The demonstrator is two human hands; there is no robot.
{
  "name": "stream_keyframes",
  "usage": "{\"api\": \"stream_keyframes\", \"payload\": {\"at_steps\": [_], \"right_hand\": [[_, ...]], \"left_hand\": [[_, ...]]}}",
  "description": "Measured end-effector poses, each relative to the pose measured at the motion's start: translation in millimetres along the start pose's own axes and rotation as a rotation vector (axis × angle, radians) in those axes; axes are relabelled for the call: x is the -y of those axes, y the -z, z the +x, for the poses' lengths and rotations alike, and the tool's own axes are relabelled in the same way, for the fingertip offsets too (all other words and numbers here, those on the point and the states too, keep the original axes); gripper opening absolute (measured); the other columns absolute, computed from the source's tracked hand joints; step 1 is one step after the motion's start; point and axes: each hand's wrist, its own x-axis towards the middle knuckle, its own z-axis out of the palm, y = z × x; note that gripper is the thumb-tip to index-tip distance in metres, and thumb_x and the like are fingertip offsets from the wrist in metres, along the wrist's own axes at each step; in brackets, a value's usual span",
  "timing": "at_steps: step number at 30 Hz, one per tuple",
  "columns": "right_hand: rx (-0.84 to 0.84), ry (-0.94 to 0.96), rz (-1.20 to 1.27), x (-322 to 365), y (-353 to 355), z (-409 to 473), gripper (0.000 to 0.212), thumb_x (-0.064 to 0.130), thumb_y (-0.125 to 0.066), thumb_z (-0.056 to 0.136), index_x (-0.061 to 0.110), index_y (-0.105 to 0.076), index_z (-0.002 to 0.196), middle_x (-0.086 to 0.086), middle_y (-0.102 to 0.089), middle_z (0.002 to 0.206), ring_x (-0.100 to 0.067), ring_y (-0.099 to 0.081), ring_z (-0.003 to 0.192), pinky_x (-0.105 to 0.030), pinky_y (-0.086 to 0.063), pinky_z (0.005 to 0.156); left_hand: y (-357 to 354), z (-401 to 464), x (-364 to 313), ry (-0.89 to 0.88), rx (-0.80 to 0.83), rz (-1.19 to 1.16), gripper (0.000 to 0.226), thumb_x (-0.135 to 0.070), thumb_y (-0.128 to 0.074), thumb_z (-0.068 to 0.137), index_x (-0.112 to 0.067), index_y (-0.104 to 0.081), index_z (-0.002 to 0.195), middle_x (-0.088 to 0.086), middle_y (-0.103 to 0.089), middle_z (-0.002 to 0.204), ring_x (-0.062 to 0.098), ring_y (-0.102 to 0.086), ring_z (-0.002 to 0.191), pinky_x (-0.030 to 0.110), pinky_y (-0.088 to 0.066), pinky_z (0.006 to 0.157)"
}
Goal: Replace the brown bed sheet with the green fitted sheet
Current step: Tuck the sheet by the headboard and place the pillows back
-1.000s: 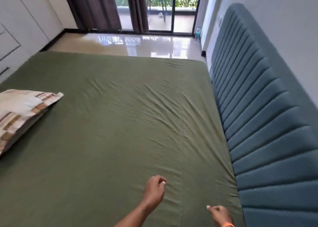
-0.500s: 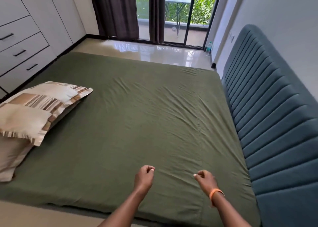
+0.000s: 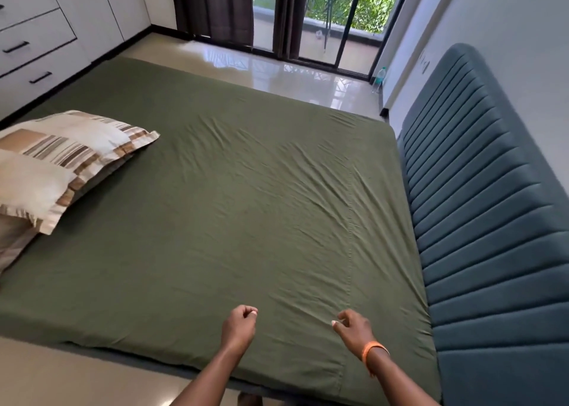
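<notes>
The green fitted sheet (image 3: 234, 208) covers the whole mattress, with fine wrinkles across its middle and right side. No brown sheet shows. My left hand (image 3: 238, 325) hovers over the near edge of the sheet with its fingers curled into a fist, holding nothing. My right hand (image 3: 354, 327), with an orange band at the wrist, is beside it to the right. Its fingers are loosely curled and the fingertips sit at a crease in the sheet.
A striped beige and brown pillow (image 3: 61, 162) lies on another pillow (image 3: 12, 239) at the bed's left edge. A blue padded headboard (image 3: 480, 208) runs along the right. White drawers (image 3: 34, 45) stand far left. A water bottle (image 3: 380, 79) stands near the balcony door.
The view has pulled back and tilted up, so the near bed edge and floor show. Both hands came nearer together over the near edge, and the right wrist is in view.
</notes>
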Motion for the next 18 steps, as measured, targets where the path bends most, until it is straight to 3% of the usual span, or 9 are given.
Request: {"api": "stream_keyframes", "payload": {"at_steps": [5,11,15,18], "right_hand": [[0.041,0.011,0.027,-5.5,14.4,18.2,0.034,0.034,-0.069,0.089,0.012,-0.065,0.115,-0.004,-0.066,0.100,-0.019,-0.063,0.099,-0.027,-0.048,0.087],[0.024,0.013,0.115,-30.5,50.3,42.8,0.029,0.032,-0.068,0.091,0.013,-0.066,0.113,-0.006,-0.067,0.107,-0.020,-0.063,0.104,-0.025,-0.045,0.087],[0.005,-0.005,0.192,-52.8,72.1,58.2,0.016,0.026,-0.069,0.090,0.016,-0.065,0.102,-0.003,-0.063,0.097,-0.018,-0.061,0.095,-0.023,-0.042,0.080],[-0.006,-0.029,0.201,-70.1,85.4,70.1,0.012,0.029,-0.068,0.090,0.021,-0.062,0.097,-0.002,-0.065,0.097,-0.016,-0.061,0.093,-0.025,-0.045,0.085]], "left_hand": [[-11.2,2.8,-23.8,0.010,-0.051,-0.038,0.014,-0.014,-0.061,0.091,-0.017,-0.068,0.080,0.002,-0.069,0.072,0.027,-0.067,0.074,0.038,-0.051,0.068],[-41.1,-9.3,-55.4,-0.015,-0.093,-0.014,0.013,-0.013,-0.061,0.091,-0.016,-0.069,0.081,0.002,-0.071,0.073,0.023,-0.066,0.066,0.034,-0.050,0.065],[-66.9,-19.4,-79.9,-0.023,-0.098,-0.025,0.013,-0.011,-0.060,0.091,-0.015,-0.068,0.083,0.003,-0.070,0.074,0.019,-0.063,0.061,0.028,-0.047,0.059],[-87.5,-21.1,-98.6,-0.057,-0.079,0.006,0.011,-0.012,-0.061,0.091,-0.016,-0.069,0.084,0.001,-0.070,0.076,0.020,-0.064,0.068,0.031,-0.049,0.065]]}}
